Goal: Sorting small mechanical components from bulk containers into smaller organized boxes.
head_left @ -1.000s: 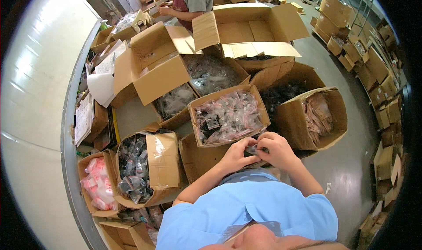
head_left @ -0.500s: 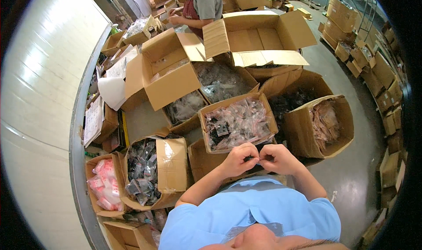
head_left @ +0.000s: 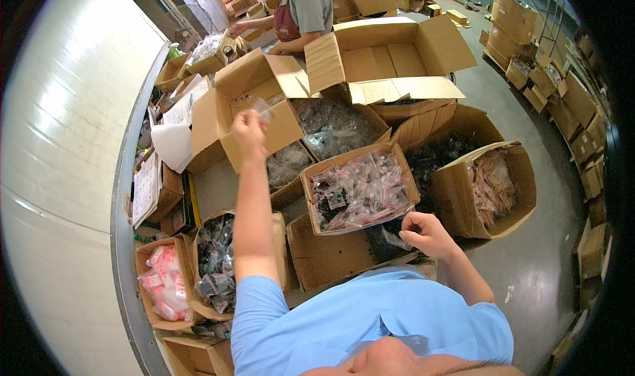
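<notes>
My left hand (head_left: pixel 250 134) is stretched out over an open carton (head_left: pixel 264 134) at the left back, its fingers closed on a small clear plastic bag (head_left: pixel 263 107). In front of my chest, my right hand (head_left: pixel 430 236) has its thumb and fingers pinched together. A translucent piece of plastic (head_left: pixel 395 238) shows beside those fingertips; whether they grip it I cannot tell. Between my arms stands a carton full of small clear bags (head_left: pixel 370 184), some with dark pieces inside. Below it is a lower carton (head_left: pixel 331 257) with dark contents at its right side.
Bags with red-and-white contents (head_left: pixel 164 280) and bags of dark parts (head_left: pixel 217 263) fill cartons at the left. A carton of flat pinkish pieces (head_left: pixel 489 187) stands at the right. A large open carton (head_left: pixel 390 58) sits behind. Another person (head_left: pixel 307 12) works at the back.
My hands were together in front of my chest. The left has moved forward and left to the carton with a clear bag; the right has shifted slightly right, still pinched.
</notes>
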The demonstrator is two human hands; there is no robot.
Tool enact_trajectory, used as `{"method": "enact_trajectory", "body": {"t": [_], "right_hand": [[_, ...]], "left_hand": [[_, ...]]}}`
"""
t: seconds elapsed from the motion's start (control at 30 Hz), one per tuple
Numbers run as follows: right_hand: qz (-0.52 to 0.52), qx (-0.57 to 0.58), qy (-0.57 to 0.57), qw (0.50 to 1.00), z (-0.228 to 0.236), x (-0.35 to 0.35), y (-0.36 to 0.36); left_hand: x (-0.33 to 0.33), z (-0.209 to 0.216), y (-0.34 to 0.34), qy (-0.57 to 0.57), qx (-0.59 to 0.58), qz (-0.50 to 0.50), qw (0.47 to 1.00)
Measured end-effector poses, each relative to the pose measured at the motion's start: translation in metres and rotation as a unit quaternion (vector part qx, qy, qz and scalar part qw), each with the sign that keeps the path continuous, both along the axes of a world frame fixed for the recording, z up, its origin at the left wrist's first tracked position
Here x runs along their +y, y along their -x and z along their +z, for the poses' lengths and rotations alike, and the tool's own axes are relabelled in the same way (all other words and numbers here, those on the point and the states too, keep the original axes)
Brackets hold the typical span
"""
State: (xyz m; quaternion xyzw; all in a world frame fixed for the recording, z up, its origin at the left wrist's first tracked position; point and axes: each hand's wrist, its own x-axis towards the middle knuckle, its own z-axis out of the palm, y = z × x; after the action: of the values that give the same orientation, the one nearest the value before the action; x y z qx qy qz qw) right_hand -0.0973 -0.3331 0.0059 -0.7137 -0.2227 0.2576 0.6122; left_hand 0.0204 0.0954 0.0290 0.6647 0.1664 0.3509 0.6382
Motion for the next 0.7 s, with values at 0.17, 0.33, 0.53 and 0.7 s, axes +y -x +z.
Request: {"method": "enact_trajectory", "body": {"t": [0.17, 0.33, 0.53, 0.7], "right_hand": [[-0.014, 0.051, -0.006, 0.999, -0.009, -0.003, 0.003], [-0.010, 0.009, 0.039, 0.999, -0.011, -0.001, 0.000], [0.018, -0.056, 0.052, 0.997, -0.004, 0.006, -0.001], [0.029, -0.068, 0.049, 0.996, -0.007, 0.008, 0.003]], "left_hand": [[0.003, 0.022, -0.017, 0.007, -0.028, 0.035, 0.999], [-0.090, -0.011, 0.037, -0.367, 0.192, -0.330, 0.848], [-0.133, -0.051, 0.083, -0.588, 0.270, -0.390, 0.655], [-0.126, -0.044, 0.090, -0.536, 0.268, -0.377, 0.706]]}}
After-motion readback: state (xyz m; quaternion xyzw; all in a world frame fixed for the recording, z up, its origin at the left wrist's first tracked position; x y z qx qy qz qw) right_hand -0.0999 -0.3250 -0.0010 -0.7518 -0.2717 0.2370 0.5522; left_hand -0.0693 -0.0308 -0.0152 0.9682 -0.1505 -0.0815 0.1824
